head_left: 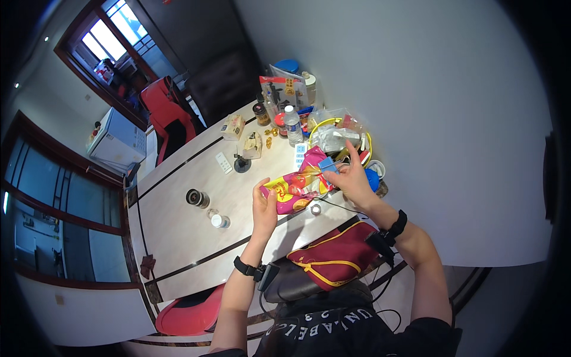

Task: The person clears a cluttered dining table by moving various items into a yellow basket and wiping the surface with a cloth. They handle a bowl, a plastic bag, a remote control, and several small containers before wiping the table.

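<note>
Near the table's near right edge, clear of the tabletop as far as I can judge, a glossy magenta and yellow snack bag hangs between the person's two hands. The left hand pinches its left end, thumb laid over the front; the right hand is at the far right end with the index finger raised well away from the thumb, beside a small blue piece that may be a clip, and I can't tell whether it grips anything. The bag looks light and floppy, its film thin, slick and crinkled, so it would likely fold or slide under a loose pinch; whatever is inside may well be easily crushed. The ends and edges seem the better hold, gathered firmly, with no squeezing at the belly. As for print, the bag carries bold lettering on a yellow patch amid pictures in warm colours, too creased for me to follow. Farther off, the grey and red pouch has a small gold label, and the clear water bottle wears a printed band too small to make out. Pale lettering and digits run across the person's dark shirt.
</note>
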Available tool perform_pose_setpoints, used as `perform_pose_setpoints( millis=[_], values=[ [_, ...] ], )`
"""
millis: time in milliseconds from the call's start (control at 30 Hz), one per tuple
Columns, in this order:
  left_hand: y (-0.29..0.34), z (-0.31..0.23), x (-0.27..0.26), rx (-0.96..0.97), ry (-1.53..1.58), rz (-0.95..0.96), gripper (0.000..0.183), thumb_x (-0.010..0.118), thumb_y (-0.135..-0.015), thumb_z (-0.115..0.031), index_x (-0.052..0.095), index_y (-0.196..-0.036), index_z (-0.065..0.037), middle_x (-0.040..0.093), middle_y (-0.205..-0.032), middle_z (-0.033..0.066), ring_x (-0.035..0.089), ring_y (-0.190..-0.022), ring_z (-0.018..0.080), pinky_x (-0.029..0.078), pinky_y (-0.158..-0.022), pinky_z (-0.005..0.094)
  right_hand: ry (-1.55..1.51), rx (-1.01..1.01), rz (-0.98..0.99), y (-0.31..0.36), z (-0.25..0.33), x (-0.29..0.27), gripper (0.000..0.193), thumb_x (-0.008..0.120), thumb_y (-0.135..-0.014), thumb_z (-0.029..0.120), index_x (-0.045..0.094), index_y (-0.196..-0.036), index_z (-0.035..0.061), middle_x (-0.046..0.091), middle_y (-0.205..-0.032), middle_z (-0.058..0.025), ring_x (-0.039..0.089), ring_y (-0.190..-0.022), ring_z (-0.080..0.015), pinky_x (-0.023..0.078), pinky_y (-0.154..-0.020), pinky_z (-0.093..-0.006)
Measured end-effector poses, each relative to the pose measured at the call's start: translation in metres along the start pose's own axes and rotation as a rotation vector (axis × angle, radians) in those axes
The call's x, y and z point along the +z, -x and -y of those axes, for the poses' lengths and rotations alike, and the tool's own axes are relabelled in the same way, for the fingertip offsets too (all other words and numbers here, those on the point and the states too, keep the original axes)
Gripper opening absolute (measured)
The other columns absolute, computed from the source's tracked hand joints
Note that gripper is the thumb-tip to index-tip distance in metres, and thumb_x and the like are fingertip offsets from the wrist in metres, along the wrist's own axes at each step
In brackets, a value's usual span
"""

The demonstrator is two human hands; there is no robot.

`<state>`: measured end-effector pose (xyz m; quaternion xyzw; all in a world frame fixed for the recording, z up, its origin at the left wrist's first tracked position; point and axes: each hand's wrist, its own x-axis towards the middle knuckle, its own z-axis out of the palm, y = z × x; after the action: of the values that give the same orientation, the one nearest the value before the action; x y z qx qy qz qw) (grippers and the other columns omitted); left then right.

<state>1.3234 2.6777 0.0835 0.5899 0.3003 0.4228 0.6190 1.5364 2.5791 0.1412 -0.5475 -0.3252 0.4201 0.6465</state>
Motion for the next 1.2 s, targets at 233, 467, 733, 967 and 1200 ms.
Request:
perform_pose_setpoints(
  millis=[233,467,733,967,1200],
  values=[
    [0.0,-0.035,0.03,0.755,-1.109,0.086,0.08,0.073,-0.076,-0.026,0.032,-0.14,-0.001,0.036,-0.143,0.021,0.032,-0.134,0.0342,0.02,-0.109,0.0489,-0.165,0.028,-0.224,-0.006,0.001,-0.009,0.082,0.066,-0.083,0.001,0.01,-0.144,0.0032,0.063,-0.102,-0.0153,0.064,-0.081,-0.0145,0.055,-0.065,-0.0273],
    [-0.035,-0.018,0.055,0.734,-1.141,0.115,0.071,0.075,-0.072,-0.02,0.042,-0.133,-0.002,0.048,-0.133,0.0185,0.047,-0.123,0.0339,0.034,-0.102,0.0492,-0.178,0.02,-0.216,-0.005,-0.004,-0.004,0.068,0.067,-0.084,0.004,0.022,-0.135,0.0015,0.06,-0.102,-0.0168,0.065,-0.082,-0.0183,0.058,-0.063,-0.0315],
    [-0.042,-0.005,0.046,-0.099,-0.483,0.499,0.049,0.071,-0.079,-0.007,0.052,-0.123,-0.002,0.064,-0.108,0.0102,0.064,-0.092,0.0193,0.051,-0.08,0.0295,-0.118,0.111,-0.059,-0.003,0.016,-0.048,0.104,0.071,-0.083,0.01,-0.01,-0.148,0.0064,0.053,-0.118,-0.0247,0.065,-0.092,-0.0259,0.056,-0.076,-0.0329],
    [-0.029,0.009,0.047,-0.466,-0.074,0.956,0.042,0.072,-0.082,-0.008,0.053,-0.119,-0.002,0.061,-0.107,0.0012,0.057,-0.095,0.01,0.047,-0.088,0.0269,0.107,0.026,0.244,-0.007,-0.016,-0.076,0.091,0.078,-0.077,0.013,0.018,-0.143,-0.0028,0.056,-0.12,-0.0166,0.055,-0.109,-0.0192,0.044,-0.093,-0.0294],
    [-0.05,0.013,0.071,-0.21,-0.656,0.947,0.067,0.081,-0.071,-0.031,0.05,-0.125,-0.006,0.066,-0.1,0.0166,0.064,-0.096,0.0298,0.049,-0.084,0.0351,0.501,0.175,0.09,-0.015,0.0,-0.092,0.031,0.078,-0.077,0.018,0.062,-0.096,-0.0009,0.057,-0.071,0.0024,0.05,-0.064,-0.0039,0.042,-0.056,-0.0236]
  ],
)
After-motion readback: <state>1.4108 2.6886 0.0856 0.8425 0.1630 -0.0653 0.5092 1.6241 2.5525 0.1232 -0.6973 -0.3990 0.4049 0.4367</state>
